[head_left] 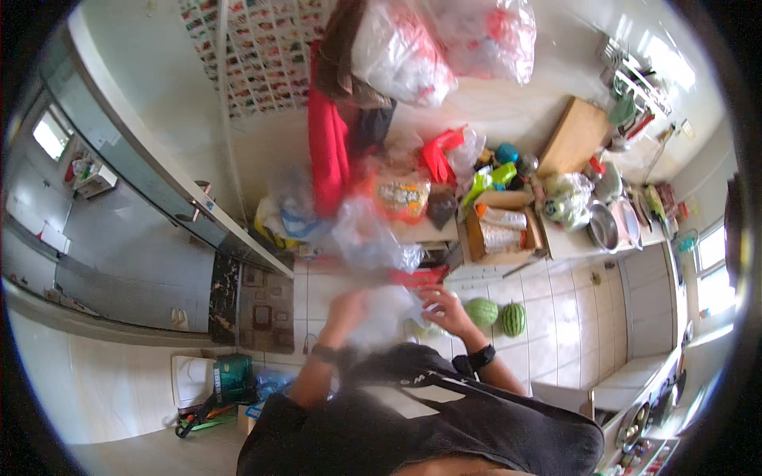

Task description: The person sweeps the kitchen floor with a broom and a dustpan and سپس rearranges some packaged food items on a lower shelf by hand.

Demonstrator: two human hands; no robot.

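A blurred translucent white plastic bag (377, 317) is between my two hands, in front of my dark shirt. My left hand (349, 309) is smeared by motion at the bag's left side, its fingers unclear. My right hand (446, 311) has bent fingers gripping the bag's right edge. Just beyond them are a blurred red item (417, 276) and another clear plastic bag (361, 230). Two watermelons, a plain green one (481, 312) and a striped one (513, 320), lie on the tiled floor to the right of my right hand.
A counter (563, 246) holds a cardboard box (500, 230), steel bowl (603, 228), cutting board (571, 135) and several bags. Stuffed bags (401, 51) hang above. A sliding glass door (119, 238) and mat (266, 309) are left; a sink counter (635, 428) is lower right.
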